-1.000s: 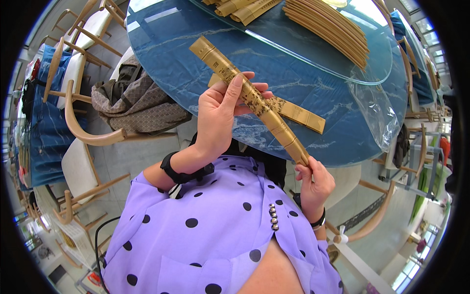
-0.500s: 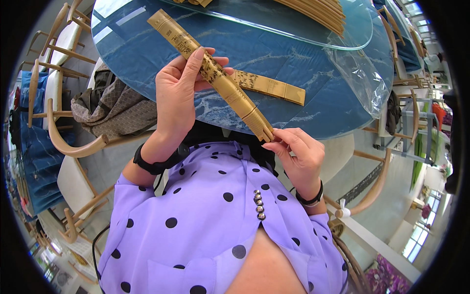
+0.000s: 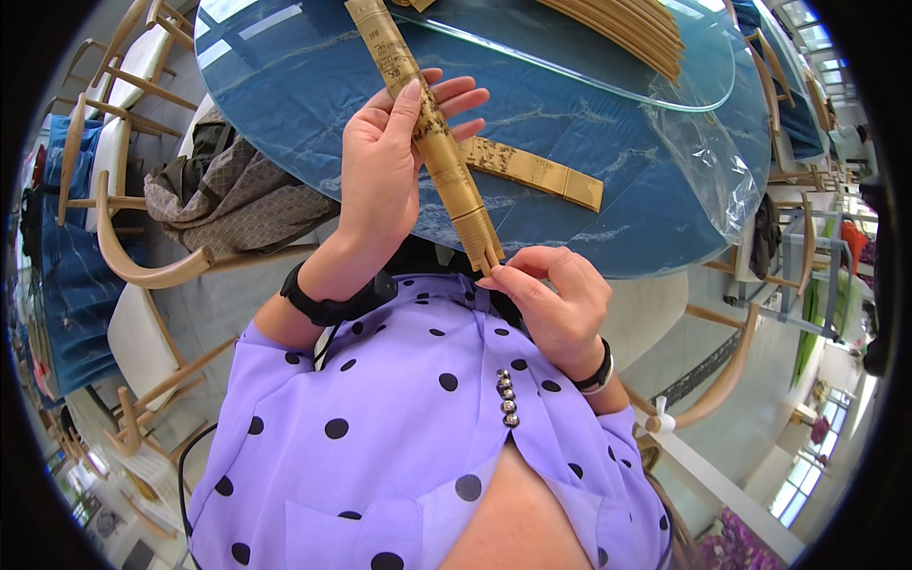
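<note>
A long, flat gold chopstick sleeve [image 3: 445,166] with dark print slants over the near edge of the table. My left hand [image 3: 382,161] holds it around the middle, thumb on top and the other fingers reaching out behind. From its lower end stick out narrow wooden-looking ends [image 3: 487,263]. My right hand [image 3: 560,299] pinches one of these between thumb and fingertips. Behind the held sleeve, a second gold sleeve [image 3: 541,175] lies flat on the blue tabletop, its left end partly covered.
A blue marbled round table [image 3: 294,104] carries a glass turntable [image 3: 560,71] with a stack of gold-brown sticks [image 3: 632,33]. Clear plastic wrap [image 3: 708,161] lies at the table's right. A patterned brown bag [image 3: 247,199] rests on a wooden chair [image 3: 142,271] at left.
Both hands have shifted slightly, the left to the right and the right to the left. The held sleeve now stands steeper, and my left fingers are straighter.
</note>
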Demonstrator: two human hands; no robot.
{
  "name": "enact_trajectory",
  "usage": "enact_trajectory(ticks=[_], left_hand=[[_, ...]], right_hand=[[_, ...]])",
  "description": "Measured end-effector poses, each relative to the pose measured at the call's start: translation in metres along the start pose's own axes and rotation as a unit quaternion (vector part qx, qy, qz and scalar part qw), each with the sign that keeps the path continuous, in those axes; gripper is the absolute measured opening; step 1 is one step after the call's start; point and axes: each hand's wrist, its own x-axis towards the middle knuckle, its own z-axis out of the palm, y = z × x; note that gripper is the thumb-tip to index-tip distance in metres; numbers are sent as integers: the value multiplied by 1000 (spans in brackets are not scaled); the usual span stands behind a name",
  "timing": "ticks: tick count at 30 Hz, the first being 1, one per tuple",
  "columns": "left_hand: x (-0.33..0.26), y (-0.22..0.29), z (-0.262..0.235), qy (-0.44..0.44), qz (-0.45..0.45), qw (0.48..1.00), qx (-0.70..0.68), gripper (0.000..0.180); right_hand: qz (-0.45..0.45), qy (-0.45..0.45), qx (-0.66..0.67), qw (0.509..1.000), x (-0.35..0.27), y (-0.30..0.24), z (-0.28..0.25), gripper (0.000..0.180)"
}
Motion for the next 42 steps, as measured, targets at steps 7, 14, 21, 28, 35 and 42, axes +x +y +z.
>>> enact_trajectory(ticks=[7, 14, 21, 28, 35, 42], left_hand=[[0, -4, -3, -5, -2, 999, 37, 35], [-5, -21, -9, 40, -28, 999, -12, 30], [-8, -25, -10, 34, -77, 995, -56, 32], [-16, -14, 7, 5, -72, 997, 22, 30], [-12, -11, 6, -14, -69, 997, 10, 31], [-9, -11, 6, 9, -75, 997, -13, 30]], right_hand=[[-23, -8, 2, 1000, 8, -7, 11, 26], [-27, -30, 33, 999, 11, -11, 15, 25], [-26, -35, 48, 998, 14, -13, 16, 22], [14, -18, 42, 999, 16, -18, 20, 27], [-5, -10, 7, 1000, 16, -14, 22, 24], [-79, -4, -50, 996, 15, -12, 18, 23]])
